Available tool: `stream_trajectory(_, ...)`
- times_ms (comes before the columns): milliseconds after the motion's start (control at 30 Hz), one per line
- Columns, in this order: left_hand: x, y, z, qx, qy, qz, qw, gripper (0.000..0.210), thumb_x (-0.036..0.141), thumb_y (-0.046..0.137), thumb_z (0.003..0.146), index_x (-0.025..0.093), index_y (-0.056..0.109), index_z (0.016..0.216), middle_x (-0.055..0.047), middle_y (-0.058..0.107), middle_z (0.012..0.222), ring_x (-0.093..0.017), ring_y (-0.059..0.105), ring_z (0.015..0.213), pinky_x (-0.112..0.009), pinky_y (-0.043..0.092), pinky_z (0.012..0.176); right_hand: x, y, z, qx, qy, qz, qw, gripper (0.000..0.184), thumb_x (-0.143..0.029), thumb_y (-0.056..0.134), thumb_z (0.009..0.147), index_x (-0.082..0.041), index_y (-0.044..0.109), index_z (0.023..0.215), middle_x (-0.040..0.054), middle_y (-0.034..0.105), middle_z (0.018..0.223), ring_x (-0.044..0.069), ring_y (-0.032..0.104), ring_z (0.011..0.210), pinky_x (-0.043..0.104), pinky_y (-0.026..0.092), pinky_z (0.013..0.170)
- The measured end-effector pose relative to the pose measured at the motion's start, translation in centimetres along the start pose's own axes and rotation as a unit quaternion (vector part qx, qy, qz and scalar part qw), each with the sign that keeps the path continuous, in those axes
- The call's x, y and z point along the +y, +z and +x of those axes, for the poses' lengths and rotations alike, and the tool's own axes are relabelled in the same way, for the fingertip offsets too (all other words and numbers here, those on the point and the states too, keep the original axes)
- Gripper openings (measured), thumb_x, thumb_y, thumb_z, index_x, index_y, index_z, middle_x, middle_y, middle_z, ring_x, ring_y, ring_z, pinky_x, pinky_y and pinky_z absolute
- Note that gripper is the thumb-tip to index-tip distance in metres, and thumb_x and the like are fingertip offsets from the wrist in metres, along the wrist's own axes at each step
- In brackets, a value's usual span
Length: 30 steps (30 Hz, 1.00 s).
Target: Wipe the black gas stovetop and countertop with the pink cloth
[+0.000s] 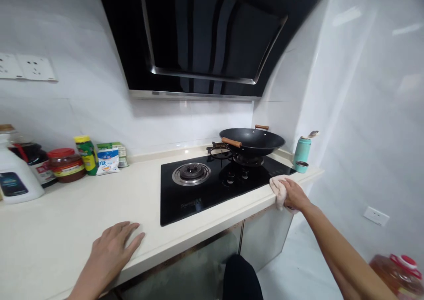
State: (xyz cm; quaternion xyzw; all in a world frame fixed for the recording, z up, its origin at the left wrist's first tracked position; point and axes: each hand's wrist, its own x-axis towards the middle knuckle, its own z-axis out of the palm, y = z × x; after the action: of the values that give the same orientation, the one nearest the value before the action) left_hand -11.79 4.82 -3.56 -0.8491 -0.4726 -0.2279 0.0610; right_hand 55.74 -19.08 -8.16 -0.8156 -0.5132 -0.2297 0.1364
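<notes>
My right hand [294, 195] grips a pale pink cloth [279, 189] at the front edge of the counter, by the right front corner of the black gas stove [212, 200]. Part of the cloth hangs over the edge, and my fingers hide some of it. On the left, my left hand [114, 247] rests on the cream countertop [82, 211] with its fingers apart and nothing in it. A black wok [255, 143] with wooden handles sits on the right burner. The left burner [191, 173] has no pan on it.
A teal bottle [302, 151] and its small teal cup [301, 166] stand right of the stove. Along the left wall are a white jug [16, 176], a red-lidded jar [66, 164] and seasoning packets [108, 159]. The range hood [205, 35] overhangs the stove. An oil jug [399, 273] stands low right.
</notes>
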Motion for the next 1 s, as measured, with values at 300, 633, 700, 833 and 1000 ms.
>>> stream_trajectory(300,0.5,0.3,-0.3,0.009,-0.001,0.002,1.0,0.054,0.056,0.04,0.091,0.024,0.075,0.117,-0.014,0.068,0.126,-0.037,0.059,0.119,-0.051,0.046,0.097,-12.3,-2.8,0.0,-0.142,-0.093,0.107,0.98,0.087,-0.022,0.064,0.063,-0.012,0.047,0.148,0.0244,0.036,0.159,0.036,0.034,0.148,0.051,0.034,0.117)
stream_trajectory(633,3.4,-3.2,-1.4,-0.004,-0.001,-0.052,0.999,0.043,0.052,0.046,0.094,0.026,0.072,0.116,-0.009,0.07,0.118,-0.029,0.058,0.117,-0.045,0.044,0.102,-29.3,-8.5,3.2,-0.224,-0.26,0.349,0.872,0.063,-0.025,0.05,0.083,-0.014,0.048,0.145,0.013,0.049,0.151,0.025,0.043,0.14,0.039,0.03,0.119)
stream_trajectory(700,3.3,-3.1,-1.5,0.003,0.004,-0.05,0.999,0.04,0.05,0.048,0.094,0.026,0.072,0.116,-0.009,0.07,0.118,-0.029,0.058,0.118,-0.045,0.044,0.102,-32.9,-8.1,3.7,-0.177,-0.215,0.326,0.903,0.05,-0.024,0.047,0.086,-0.015,0.053,0.135,0.0129,0.057,0.139,0.024,0.05,0.129,0.036,0.035,0.113)
stream_trajectory(833,2.4,-2.2,-1.9,0.007,0.015,-0.026,1.0,0.037,0.046,0.049,0.097,0.026,0.072,0.119,-0.009,0.07,0.119,-0.028,0.059,0.119,-0.045,0.044,0.103,-36.3,-6.5,5.9,-0.132,-0.084,0.252,0.955,0.031,-0.024,0.045,0.091,-0.016,0.055,0.119,0.0147,0.062,0.123,0.025,0.055,0.115,0.037,0.039,0.101)
stream_trajectory(1000,1.1,-0.8,-2.0,0.037,0.019,-0.022,0.999,0.037,0.048,0.053,0.096,0.026,0.073,0.118,-0.01,0.071,0.12,-0.029,0.061,0.119,-0.046,0.047,0.101,-34.9,-3.8,11.1,-0.135,0.001,0.214,0.967,0.035,-0.027,0.043,0.096,-0.016,0.048,0.129,0.0185,0.057,0.129,0.03,0.055,0.119,0.043,0.036,0.102)
